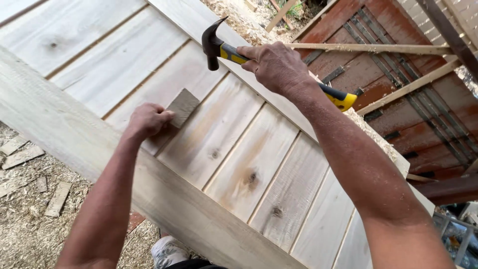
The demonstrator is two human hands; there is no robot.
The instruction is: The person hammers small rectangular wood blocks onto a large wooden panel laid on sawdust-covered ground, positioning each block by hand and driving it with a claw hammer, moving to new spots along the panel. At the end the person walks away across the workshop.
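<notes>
- The left hand [148,121] pinches a small flat wooden block [182,107] at its lower left corner and presses it flat against the boards of a pale plank panel [249,164].
- The block juts up and to the right from the left fingertips; its long axis runs diagonally, roughly along the seams between the boards.
- The right hand [273,66] is clenched round the yellow-and-black handle of a claw hammer [215,46], gripping close to the head; the handle's butt sticks out past the wrist, to the lower right.
- The hammer head hangs to the left of the right hand and above the block, clear of the wood; its striking face points down toward the panel, the claw up.
- The block lies below and to the left of the hammer head, between the two hands, touching the left and apart from the right.
- The left hand is by far the nearer to the block; its fingers sit just beside the block's bare face.
- A broad cross board [59,134] passes just below the left hand, with sawdust and wood offcuts [35,184] on the ground beyond it.
</notes>
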